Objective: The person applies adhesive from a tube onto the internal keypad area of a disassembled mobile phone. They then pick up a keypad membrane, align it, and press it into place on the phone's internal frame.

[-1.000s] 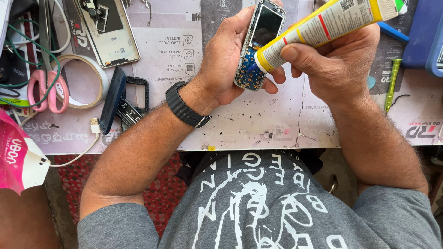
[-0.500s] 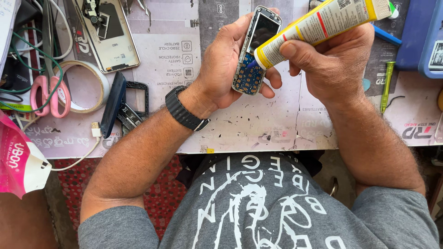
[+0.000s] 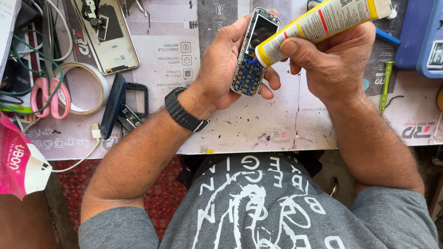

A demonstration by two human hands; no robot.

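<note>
Left hand (image 3: 226,69) grips the opened keypad phone (image 3: 254,53) above the white mat (image 3: 258,124) (scuffed, printed); right hand (image 3: 334,62) squeezes the yellow glue tube (image 3: 318,23), tip touching the phone. Pink scissors (image 3: 48,90) lie far left of it.

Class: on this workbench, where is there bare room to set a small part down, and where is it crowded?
Free: the mat strip along the near edge, between the black frame and the green screwdriver. Crowded: the far left, with scissors, tape roll and cables.
</note>
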